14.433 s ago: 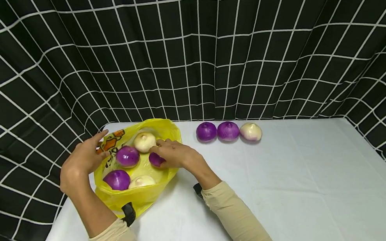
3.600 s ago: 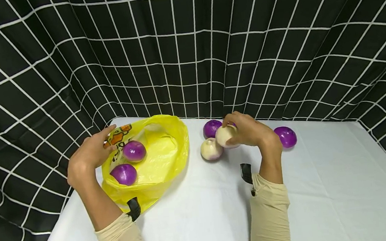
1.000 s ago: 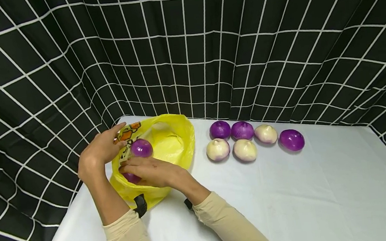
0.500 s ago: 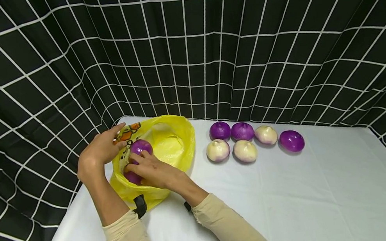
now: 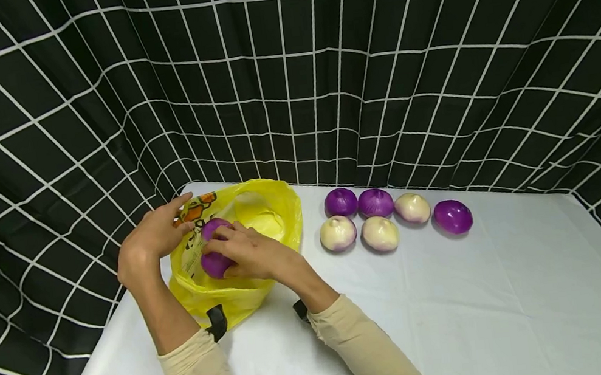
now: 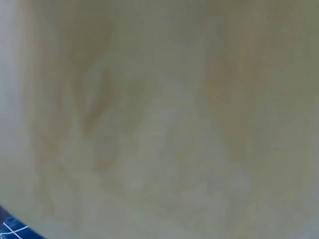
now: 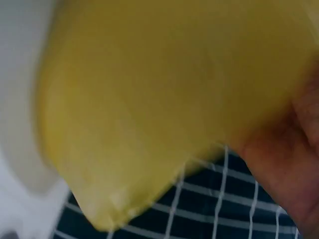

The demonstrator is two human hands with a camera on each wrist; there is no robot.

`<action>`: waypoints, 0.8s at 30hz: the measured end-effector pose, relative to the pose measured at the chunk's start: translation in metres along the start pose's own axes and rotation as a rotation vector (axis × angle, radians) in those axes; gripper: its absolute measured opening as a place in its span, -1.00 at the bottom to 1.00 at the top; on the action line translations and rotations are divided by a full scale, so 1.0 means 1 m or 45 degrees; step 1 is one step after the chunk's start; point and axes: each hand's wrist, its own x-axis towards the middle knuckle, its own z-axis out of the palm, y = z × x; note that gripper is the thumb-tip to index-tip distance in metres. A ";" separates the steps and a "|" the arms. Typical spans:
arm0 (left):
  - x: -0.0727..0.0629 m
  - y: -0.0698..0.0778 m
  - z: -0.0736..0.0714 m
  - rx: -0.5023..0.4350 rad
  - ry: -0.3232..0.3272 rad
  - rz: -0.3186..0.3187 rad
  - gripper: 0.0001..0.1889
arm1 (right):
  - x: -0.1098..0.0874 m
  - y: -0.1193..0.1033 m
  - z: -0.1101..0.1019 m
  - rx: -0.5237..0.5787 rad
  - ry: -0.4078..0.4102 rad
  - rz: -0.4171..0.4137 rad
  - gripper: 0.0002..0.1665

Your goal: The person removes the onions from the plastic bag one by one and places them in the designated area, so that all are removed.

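My left hand (image 5: pixel 149 237) holds the left rim of a yellow plastic bag (image 5: pixel 236 304) in the head view, thumb and forefinger on either side of its printed wall. Reaching over the bag's mouth, my right hand (image 5: pixel 254 250) grips a smooth purple onion (image 5: pixel 214 266). A second purple onion (image 5: pixel 215 226) lies behind it in the bag, partly covered by the right fingers. In the right wrist view the bag's yellow side (image 7: pixel 129 99) hides the fingertips and the onion, leaving part of the right palm visible. A blurred pale surface fills the left wrist view.
On the white-covered table (image 5: pixel 456 311), right of the bag, stand purple onions (image 5: pixel 375 203) and pale onions (image 5: pixel 380 234) in two short rows. Another purple onion (image 5: pixel 452 216) sits at the right end. A black curtain with a white grid (image 5: pixel 316 76) surrounds the back and sides.
Several onions have gone from the bag to the table over the earlier frames. In the last half second my right hand has drawn the gripped purple onion slightly right and up; my left hand keeps its place.
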 end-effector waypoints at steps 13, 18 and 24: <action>0.000 0.003 -0.002 -0.005 -0.028 -0.053 -0.31 | -0.085 0.039 -0.082 0.193 0.172 0.278 -0.37; -0.001 0.003 -0.001 0.002 -0.029 -0.055 -0.31 | -0.123 0.056 -0.102 0.164 0.269 0.462 -0.36; -0.001 0.004 -0.001 -0.013 -0.026 -0.062 -0.30 | -0.172 0.081 -0.116 0.170 0.321 0.704 -0.35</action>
